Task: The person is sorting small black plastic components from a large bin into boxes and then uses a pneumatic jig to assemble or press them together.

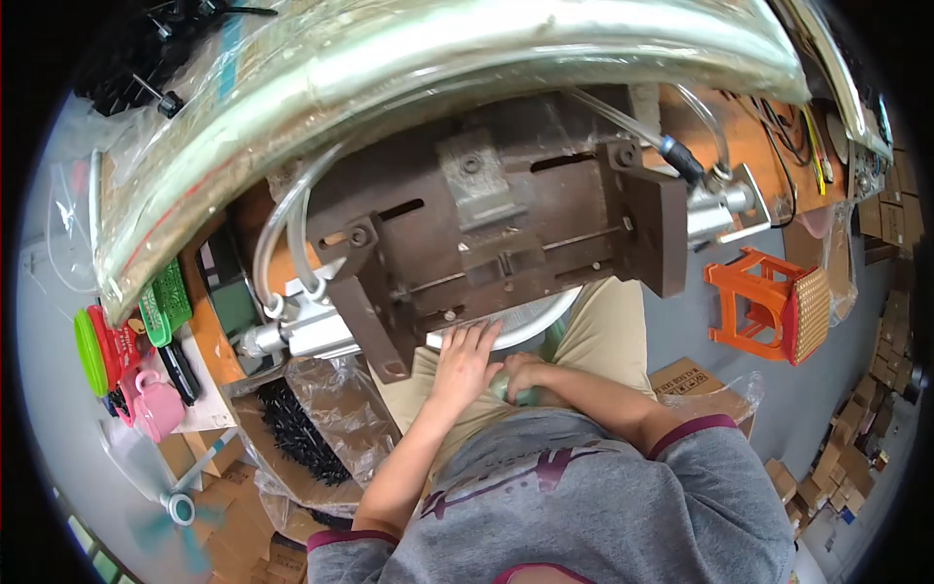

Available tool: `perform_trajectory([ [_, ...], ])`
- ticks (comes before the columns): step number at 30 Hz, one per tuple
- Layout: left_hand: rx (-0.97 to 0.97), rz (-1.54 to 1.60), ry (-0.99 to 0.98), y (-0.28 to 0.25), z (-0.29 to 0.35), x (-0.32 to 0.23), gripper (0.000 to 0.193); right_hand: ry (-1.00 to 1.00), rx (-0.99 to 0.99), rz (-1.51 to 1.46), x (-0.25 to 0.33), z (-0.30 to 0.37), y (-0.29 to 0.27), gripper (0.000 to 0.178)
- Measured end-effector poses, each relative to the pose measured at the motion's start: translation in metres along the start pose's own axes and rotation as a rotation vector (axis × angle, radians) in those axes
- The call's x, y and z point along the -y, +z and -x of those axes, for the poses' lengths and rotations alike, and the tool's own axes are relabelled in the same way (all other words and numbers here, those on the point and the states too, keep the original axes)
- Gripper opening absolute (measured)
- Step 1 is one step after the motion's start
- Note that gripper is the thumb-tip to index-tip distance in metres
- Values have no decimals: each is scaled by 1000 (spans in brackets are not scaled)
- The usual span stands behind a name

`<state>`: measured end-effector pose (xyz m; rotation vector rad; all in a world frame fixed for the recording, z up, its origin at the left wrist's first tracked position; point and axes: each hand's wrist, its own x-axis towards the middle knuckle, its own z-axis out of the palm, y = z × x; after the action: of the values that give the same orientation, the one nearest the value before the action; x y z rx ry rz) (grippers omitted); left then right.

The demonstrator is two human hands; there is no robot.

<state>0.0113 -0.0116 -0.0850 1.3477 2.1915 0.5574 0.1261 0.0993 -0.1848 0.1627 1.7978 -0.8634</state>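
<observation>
My left hand (466, 362) lies palm down with its fingers stretched out over the near rim of a white round basin (559, 313) in my lap. It holds nothing that I can see. Beside it my right hand (526, 374) is closed over a pale green, see-through thing (526, 397) between my thighs; most of that thing is hidden. Just beyond both hands stands a dark brown metal fixture (438, 253) with slots and two upright end blocks. Silver air cylinders (324, 329) with clear hoses sit at its sides.
A thick plastic-wrapped bar (438, 54) arches over the fixture. On the left are a pink mug (158, 407), green baskets (165, 302) and a box of small black parts (297, 433). An orange stool (764, 307) stands at right; cardboard boxes (846, 438) are stacked beyond it.
</observation>
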Motion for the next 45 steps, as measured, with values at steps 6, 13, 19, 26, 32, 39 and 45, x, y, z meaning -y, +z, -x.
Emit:
perform_trajectory([
  [6, 36, -4, 72, -8, -2, 12, 55, -122, -209, -223, -13, -17, -3, 108],
  [13, -61, -59, 188, 3, -11, 25, 41, -108, -553, 61, 12, 47, -11, 70],
  [19, 61, 27, 183, 27, 23, 11, 40, -413, -484, -389, 6, 180, -6, 43],
  [26, -21, -117, 261, -1, 54, -39, 59, -800, -1015, -424, 64, 285, -40, 35],
  [32, -326, 48, 458, -147, 49, -78, 49, -1051, -1560, -64, 114, 327, -138, 13],
  [39, -959, -90, 504, -288, 9, -92, 22, -994, -1727, 254, 177, 323, -292, 8],
  [45, -1085, -318, 375, -319, -38, -74, 20, -1005, -1704, 525, 266, 264, -407, 17],
])
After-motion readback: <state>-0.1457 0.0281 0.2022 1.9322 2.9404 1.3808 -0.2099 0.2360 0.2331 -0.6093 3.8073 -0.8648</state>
